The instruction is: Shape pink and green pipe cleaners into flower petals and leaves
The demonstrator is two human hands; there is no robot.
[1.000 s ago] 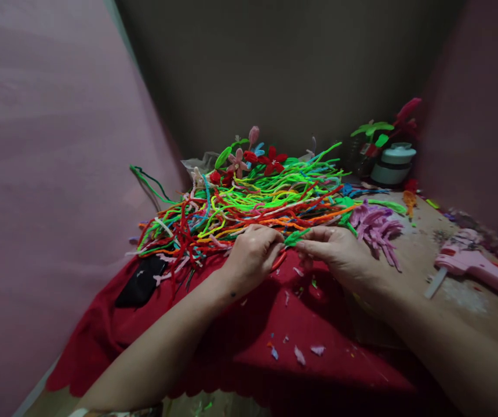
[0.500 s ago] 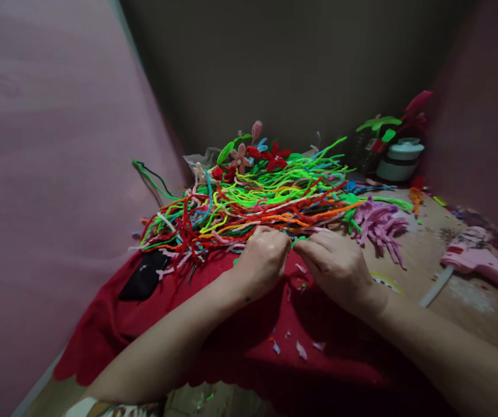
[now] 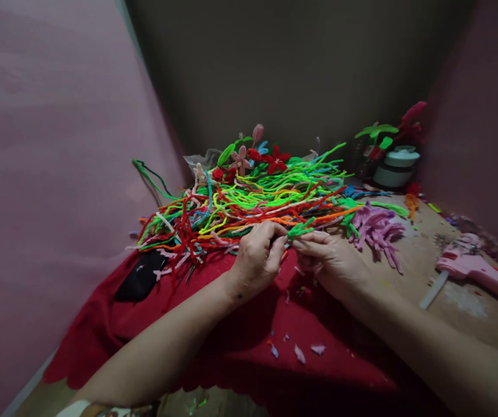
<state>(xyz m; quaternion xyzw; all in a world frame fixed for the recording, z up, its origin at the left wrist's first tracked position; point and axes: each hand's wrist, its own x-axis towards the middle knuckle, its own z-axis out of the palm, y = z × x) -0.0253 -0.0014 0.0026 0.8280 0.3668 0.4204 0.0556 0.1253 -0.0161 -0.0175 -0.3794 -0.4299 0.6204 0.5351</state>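
A small green pipe cleaner piece [image 3: 301, 229], bent into short prongs, sits between my two hands above the near edge of the pile. My left hand [image 3: 260, 249] pinches its left end between thumb and forefinger. From the other side, my right hand [image 3: 331, 255] has its thumb and fingers closed on the lower right part of the same piece. Just behind both hands spreads a big heap of coloured pipe cleaners [image 3: 257, 200], mostly green, red, yellow and orange. The fingertips hide part of the green piece.
Right of my hands lie a bundle of lilac pipe cleaners [image 3: 377, 229] and a pink hot glue gun [image 3: 470, 263]. A black phone [image 3: 142, 278] rests at the left on the red cloth [image 3: 231, 353]. Pipe cleaner flowers [image 3: 276, 159] and a lidded jar [image 3: 396, 167] stand behind.
My hands have turned and the fingers have shifted, so the green pipe cleaner piece, mostly hidden before, now shows above the fingertips. The view has moved slightly.
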